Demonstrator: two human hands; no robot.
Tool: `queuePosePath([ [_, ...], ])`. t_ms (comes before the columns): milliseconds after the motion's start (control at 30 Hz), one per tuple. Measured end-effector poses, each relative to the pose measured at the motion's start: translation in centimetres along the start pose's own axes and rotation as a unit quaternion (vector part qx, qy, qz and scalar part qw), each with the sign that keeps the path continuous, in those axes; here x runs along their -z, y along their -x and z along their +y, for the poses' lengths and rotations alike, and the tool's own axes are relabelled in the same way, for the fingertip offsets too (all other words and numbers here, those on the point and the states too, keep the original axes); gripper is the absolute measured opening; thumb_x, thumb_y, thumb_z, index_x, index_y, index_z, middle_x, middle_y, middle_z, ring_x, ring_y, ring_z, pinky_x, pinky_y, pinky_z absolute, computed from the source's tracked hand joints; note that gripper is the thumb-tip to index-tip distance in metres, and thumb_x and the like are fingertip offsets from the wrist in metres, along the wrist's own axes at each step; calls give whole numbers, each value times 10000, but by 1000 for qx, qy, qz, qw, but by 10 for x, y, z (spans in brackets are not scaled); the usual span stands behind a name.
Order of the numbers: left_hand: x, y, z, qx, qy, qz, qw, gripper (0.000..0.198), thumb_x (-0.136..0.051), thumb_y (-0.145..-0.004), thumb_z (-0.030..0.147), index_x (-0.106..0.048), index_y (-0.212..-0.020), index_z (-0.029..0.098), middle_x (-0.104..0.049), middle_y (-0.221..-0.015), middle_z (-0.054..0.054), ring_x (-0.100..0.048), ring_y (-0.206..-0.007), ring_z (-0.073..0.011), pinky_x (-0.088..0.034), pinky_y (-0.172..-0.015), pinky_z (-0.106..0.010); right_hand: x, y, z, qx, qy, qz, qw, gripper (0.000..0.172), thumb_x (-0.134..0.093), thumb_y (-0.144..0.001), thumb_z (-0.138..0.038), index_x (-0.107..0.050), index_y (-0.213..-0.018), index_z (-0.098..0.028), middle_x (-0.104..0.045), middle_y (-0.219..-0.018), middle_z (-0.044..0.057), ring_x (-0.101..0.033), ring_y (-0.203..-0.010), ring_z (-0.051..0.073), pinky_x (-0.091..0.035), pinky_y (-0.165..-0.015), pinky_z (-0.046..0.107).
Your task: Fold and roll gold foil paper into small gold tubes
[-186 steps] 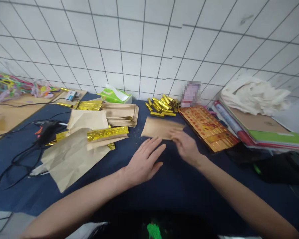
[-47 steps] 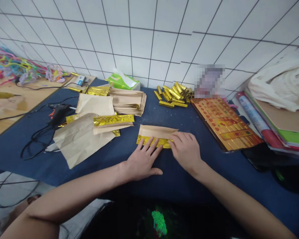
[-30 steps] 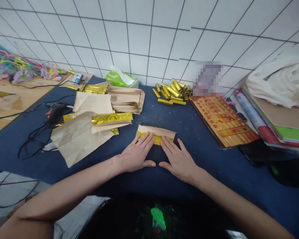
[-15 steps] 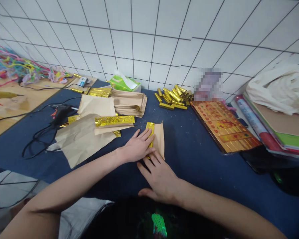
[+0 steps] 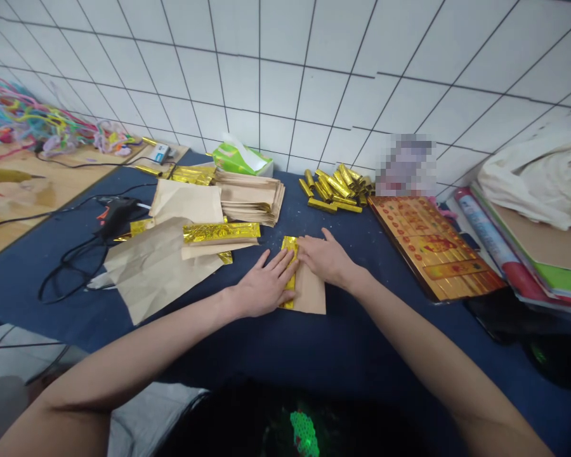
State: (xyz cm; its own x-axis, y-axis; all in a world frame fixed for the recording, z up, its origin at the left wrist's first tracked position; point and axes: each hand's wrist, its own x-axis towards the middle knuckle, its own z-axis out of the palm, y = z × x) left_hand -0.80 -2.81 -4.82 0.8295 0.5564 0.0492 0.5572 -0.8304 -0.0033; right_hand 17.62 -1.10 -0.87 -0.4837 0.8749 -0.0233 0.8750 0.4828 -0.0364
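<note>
A folded sheet of brown paper with a gold foil strip (image 5: pixel 309 293) lies lengthwise on the blue table cloth (image 5: pixel 342 343) in front of me. My left hand (image 5: pixel 265 285) lies flat on its left side, fingers stretched over the gold edge. My right hand (image 5: pixel 326 257) presses on the sheet's far end, fingers bent down onto the paper. Neither hand lifts the sheet off the cloth.
To the left lie loose brown sheets (image 5: pixel 152 266), a gold-edged folded piece (image 5: pixel 219 233), a stack of folded papers (image 5: pixel 252 200) and a glue gun (image 5: pixel 117 212) with cable. Folded gold bars (image 5: pixel 335 187) sit at the back, a red-gold printed pack (image 5: pixel 431 244) and books (image 5: pixel 528 254) at right.
The sheet was folded so its gold edge shows, then turned from crosswise to lengthwise. My right hand has moved from the sheet's near end to its far end.
</note>
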Motion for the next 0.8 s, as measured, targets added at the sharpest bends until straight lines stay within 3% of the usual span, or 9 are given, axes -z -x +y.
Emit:
queuePosePath([
  [233,0,1,-1,-4,-13,-1,1000,612,-236,-902,481,-240,-1384,104,-218,-1460,-161,-156,-1357,-269,-137,-1056,-520,-13,9,3,1,6,9,1000,475,-398,-859,-186,-354,-1313,-54,-467,-1321,171,-463,-1198,257,-281,-1029,470],
  [800,6,-1,4,-2,-13,-16,1000,602,-271,-898,453,-230,-1389,107,-226,-1460,-147,-157,-1356,-273,-148,-1051,-529,-18,11,12,20,-3,15,1000,437,-374,-867,-187,-415,-1281,-54,-453,-1330,179,-426,-1230,246,-295,-1027,472],
])
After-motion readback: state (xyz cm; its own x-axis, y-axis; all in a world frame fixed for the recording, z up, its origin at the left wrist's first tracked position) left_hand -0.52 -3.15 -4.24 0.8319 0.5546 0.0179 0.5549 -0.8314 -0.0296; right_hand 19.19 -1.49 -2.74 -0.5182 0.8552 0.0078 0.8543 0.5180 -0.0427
